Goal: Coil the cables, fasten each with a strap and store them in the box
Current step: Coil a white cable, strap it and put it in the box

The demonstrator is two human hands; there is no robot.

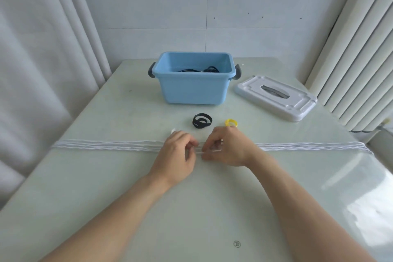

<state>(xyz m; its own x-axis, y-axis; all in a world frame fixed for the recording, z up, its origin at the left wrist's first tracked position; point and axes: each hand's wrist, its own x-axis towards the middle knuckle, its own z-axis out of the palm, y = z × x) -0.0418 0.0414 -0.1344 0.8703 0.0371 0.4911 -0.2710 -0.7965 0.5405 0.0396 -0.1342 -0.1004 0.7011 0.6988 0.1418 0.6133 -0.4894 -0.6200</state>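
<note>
Both hands meet at table centre. Left hand has fingers curled, pinching the white cable strands; right hand likewise curled, thumb and fingertips nipping the same bundle plus what looks like a pale strap, tho too blurred to be sure. Cable lies folded in long parallel runs from 9 o'clock to 3 o'clock across the table, prob. laid flat so the runs stay together while the middle gets bound; a white tip pokes out just past the left knuckles.

At 12 o'clock of the hands, near but apart: black strap, rolled up, and yellow strap, partly behind the right fingers, within easy reach for later cables. Further at 12, blue box stands open w/ dark coiled cables already inside; its white lid lies at 2 o'clock.

Surface is pale green, glossy, w/ window glare at 4 o'clock. Grey panelled wall behind, white curtains both sides.
</note>
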